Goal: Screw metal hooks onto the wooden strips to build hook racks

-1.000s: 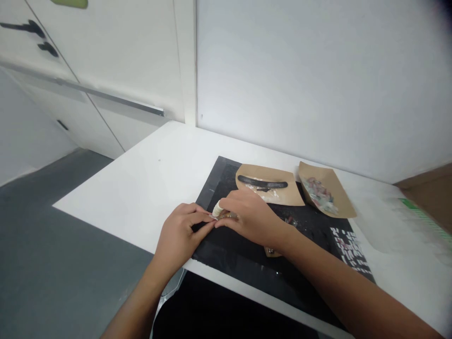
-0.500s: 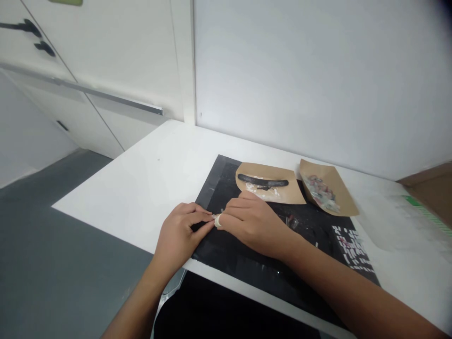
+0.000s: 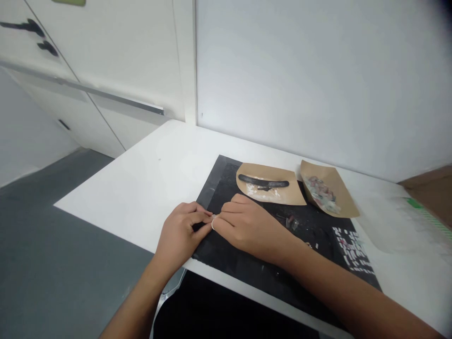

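My left hand (image 3: 181, 230) is closed in a pinch over the left part of a black mat (image 3: 240, 268). Its thumb and forefinger meet the fingertips of my right hand (image 3: 247, 228), which is curled with its knuckles up. Something tiny and pale shows between the fingertips, too small and covered to name. A thin white edge (image 3: 213, 223) shows at the tip of my right thumb. Beyond my right hand, a dark curved stick (image 3: 263, 181) lies on a brown paper tray (image 3: 296, 195) among white flakes.
A second paper tray (image 3: 319, 168) holds small plastic-looking bits. Rows of small white pieces (image 3: 353, 249) lie on the mat's right side, with loose scraps (image 3: 292, 222) nearer my wrist. Translucent plastic (image 3: 377, 230) and a green-striped item (image 3: 414, 203) are on the white table (image 3: 141, 188).
My right hand has shifted slightly left, and its thumb has turned so the pale band at its tip now shows as a thin edge. My left hand has hardly moved.
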`<state>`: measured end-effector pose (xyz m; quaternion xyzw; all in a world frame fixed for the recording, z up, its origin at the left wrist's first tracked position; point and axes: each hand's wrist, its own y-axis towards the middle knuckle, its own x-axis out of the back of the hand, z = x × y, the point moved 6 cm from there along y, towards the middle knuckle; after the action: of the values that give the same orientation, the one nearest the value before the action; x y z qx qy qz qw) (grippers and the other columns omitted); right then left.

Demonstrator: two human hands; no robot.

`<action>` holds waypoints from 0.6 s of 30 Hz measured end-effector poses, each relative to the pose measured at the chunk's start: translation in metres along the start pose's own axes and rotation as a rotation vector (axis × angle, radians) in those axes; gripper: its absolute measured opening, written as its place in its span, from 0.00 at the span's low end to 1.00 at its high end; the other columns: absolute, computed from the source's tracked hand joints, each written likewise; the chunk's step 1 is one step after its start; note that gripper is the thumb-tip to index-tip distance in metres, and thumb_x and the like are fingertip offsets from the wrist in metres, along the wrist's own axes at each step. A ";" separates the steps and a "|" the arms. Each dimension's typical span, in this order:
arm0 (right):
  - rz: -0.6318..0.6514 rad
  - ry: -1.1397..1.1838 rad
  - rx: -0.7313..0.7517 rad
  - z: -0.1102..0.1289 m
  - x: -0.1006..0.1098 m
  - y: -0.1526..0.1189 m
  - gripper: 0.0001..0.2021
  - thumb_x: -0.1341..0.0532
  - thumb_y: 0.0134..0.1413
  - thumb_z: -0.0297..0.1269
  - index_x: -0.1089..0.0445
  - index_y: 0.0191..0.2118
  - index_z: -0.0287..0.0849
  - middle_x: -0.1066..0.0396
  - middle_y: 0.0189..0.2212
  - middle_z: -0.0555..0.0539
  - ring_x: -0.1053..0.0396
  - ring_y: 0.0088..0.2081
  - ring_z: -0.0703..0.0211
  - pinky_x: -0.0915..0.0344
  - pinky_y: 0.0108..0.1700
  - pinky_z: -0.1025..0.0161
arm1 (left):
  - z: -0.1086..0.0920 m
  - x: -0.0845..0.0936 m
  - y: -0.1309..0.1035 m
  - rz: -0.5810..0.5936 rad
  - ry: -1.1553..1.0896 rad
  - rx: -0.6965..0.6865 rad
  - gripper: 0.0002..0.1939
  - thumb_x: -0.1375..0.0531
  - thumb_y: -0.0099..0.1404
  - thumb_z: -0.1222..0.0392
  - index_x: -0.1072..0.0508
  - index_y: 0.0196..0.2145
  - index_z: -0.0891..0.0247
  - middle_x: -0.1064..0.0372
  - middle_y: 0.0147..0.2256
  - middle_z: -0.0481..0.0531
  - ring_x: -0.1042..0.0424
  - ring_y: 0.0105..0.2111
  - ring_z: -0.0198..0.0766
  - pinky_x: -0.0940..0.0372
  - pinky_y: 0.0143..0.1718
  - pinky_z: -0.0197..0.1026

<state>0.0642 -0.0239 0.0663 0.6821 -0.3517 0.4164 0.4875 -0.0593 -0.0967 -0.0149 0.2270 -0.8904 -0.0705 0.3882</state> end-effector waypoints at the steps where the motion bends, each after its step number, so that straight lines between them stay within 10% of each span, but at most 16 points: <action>1: 0.009 0.005 0.003 0.001 0.000 0.001 0.19 0.45 0.71 0.20 0.32 0.27 0.41 0.33 0.23 0.51 0.41 0.29 0.58 0.48 0.37 0.57 | 0.000 0.000 0.000 0.005 0.000 0.001 0.06 0.34 0.69 0.62 0.17 0.35 0.54 0.21 0.39 0.48 0.25 0.41 0.43 0.32 0.43 0.45; 18: 0.044 0.124 -0.152 -0.014 -0.012 -0.008 0.13 0.44 0.73 0.29 0.33 0.32 0.42 0.32 0.25 0.51 0.37 0.30 0.58 0.47 0.37 0.58 | -0.003 0.000 0.002 0.013 -0.029 0.005 0.05 0.33 0.70 0.60 0.16 0.36 0.53 0.20 0.38 0.48 0.25 0.40 0.43 0.32 0.43 0.46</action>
<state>0.0628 -0.0076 0.0546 0.6080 -0.3665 0.4405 0.5495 -0.0585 -0.0947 -0.0121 0.2211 -0.8975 -0.0691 0.3753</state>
